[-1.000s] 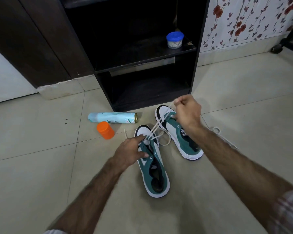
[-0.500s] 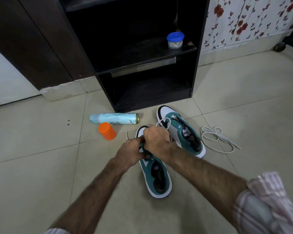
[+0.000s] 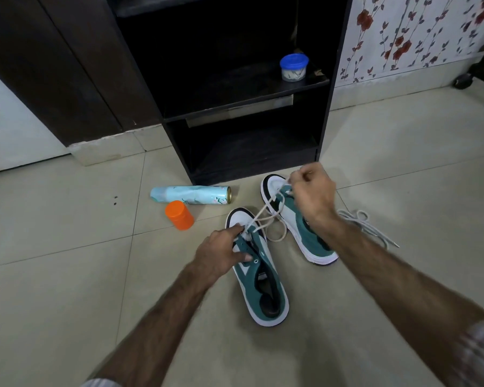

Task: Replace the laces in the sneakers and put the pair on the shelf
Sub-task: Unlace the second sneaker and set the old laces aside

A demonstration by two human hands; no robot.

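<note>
Pale beige floor tiles (image 3: 67, 275) with thin grout lines fill the lower frame below me. At upper centre stands a black open shelf unit (image 3: 334, 79); a dark wooden panel (image 3: 67, 65) fills the upper left. Floral wallpaper (image 3: 417, 32) covers the upper right wall, beside a black castor (image 3: 463, 80).

Tiled floor (image 3: 67, 275): sneakers (image 3: 263, 289), spare lace (image 3: 366, 227), spray can (image 3: 190, 194), orange cap (image 3: 179, 215).

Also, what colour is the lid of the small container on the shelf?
Blue. The lid sits on a pale container, seen best in the head view.
</note>
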